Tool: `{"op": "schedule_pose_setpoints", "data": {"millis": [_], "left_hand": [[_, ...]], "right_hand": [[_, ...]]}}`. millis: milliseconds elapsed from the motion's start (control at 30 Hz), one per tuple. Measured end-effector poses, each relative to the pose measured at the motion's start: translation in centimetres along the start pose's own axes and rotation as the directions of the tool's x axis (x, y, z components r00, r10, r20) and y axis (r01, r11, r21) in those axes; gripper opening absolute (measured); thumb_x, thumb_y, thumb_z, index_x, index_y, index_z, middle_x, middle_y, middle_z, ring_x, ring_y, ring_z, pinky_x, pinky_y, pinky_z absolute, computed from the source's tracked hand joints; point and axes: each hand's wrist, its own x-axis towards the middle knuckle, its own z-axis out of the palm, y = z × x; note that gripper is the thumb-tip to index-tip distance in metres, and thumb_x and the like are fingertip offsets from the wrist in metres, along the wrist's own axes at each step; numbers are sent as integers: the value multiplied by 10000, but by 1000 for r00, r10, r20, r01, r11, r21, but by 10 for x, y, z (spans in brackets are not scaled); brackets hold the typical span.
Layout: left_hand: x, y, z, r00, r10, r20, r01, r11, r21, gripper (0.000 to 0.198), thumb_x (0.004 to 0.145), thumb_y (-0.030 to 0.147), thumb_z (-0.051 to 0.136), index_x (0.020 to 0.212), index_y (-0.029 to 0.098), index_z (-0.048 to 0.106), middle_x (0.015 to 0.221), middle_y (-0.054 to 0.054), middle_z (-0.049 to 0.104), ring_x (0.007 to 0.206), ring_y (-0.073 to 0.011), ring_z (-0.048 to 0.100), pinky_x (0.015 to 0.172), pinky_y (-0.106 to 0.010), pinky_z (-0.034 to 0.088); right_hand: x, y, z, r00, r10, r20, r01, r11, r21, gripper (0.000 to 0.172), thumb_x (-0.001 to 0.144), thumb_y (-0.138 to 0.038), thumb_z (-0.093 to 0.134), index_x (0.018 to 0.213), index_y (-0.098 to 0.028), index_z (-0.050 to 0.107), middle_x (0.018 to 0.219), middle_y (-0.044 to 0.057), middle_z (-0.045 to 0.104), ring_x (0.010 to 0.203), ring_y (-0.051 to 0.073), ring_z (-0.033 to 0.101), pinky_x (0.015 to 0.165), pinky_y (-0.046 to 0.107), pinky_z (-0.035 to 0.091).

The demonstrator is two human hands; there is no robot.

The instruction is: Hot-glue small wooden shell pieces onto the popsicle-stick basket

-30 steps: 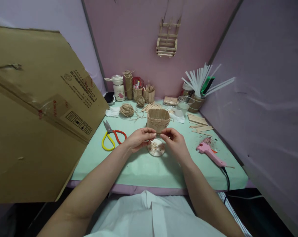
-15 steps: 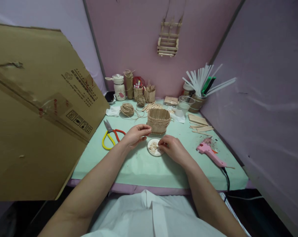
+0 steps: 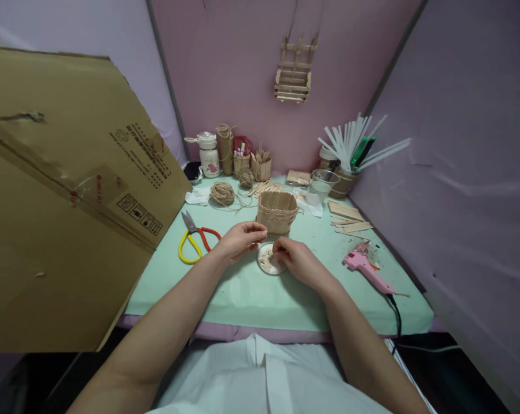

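Note:
My left hand (image 3: 243, 240) hovers just in front of a small basket (image 3: 278, 213) of wooden sticks with braided twine round it. Thumb and forefinger are pinched together at a tiny pale bit too small to name. Over a small round white dish (image 3: 264, 269) is my right hand (image 3: 295, 259), its fingers bent down and closed among small pale wooden pieces (image 3: 266, 259). What those fingertips grip is hidden. Scissors (image 3: 193, 233) with one yellow and one red handle lie left of my left hand.
A large cardboard sheet (image 3: 70, 201) leans along the left. At right lie a pink glue gun (image 3: 367, 270) and wooden sticks (image 3: 348, 215). Behind the basket are a twine ball (image 3: 222, 194), a white bottle (image 3: 209, 156), a plastic cup (image 3: 324, 183) and a pot of glue sticks (image 3: 344, 181).
My right hand has shifted slightly left, further over the dish, its fingers deeper among the pieces. My left hand has edged slightly to the right. The basket stays in place.

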Motion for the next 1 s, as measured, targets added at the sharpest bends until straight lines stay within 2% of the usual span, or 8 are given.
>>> {"op": "schedule_pose_setpoints", "data": {"millis": [100,267,400,500,667,1000], "left_hand": [[0,-2,3,1000,-16,5,16,1000,-22,357,534,273,840,798,132,646,751,-14,618,683,-93,562,646,-228,442],[1,-7,8,1000,3,-19,-5,998,-63,324,540,243,839,777,118,656,721,-18,628,652,-89,574,682,-253,474],[2,-10,11,997,40,-67,-44,997,-63,303,550,222,831,768,115,649,718,-27,642,642,-92,589,666,-248,480],[2,-11,13,995,53,-80,-59,996,-72,338,550,225,834,801,119,634,723,-36,662,647,-109,616,642,-243,483],[1,-12,17,994,61,-85,-70,992,-104,359,557,215,840,809,121,603,700,-34,665,634,-124,643,622,-240,500],[-1,-11,20,995,54,-84,-62,993,-100,260,635,149,790,798,115,590,686,-22,651,616,-109,651,610,-213,503]], "right_hand": [[3,-2,-3,995,57,-86,-42,985,167,154,800,-173,469,826,-203,618,735,-4,626,658,140,533,630,247,387],[14,-3,-2,975,138,-175,-60,918,392,171,771,-225,520,862,-194,661,846,39,671,749,165,595,706,288,451],[18,-4,0,951,231,-204,-94,849,521,240,727,-255,585,956,-188,608,754,14,637,700,159,585,669,289,458],[20,-5,0,943,262,-205,-111,829,549,266,704,-263,611,953,-182,562,684,-12,608,655,150,573,646,285,446],[22,-8,-1,934,290,-210,-116,799,589,282,686,-288,640,926,-184,537,676,-17,609,642,146,570,631,280,435],[22,-9,2,922,301,-242,-101,792,602,273,680,-283,658,909,-189,542,674,-13,632,632,148,593,611,270,445]]}}
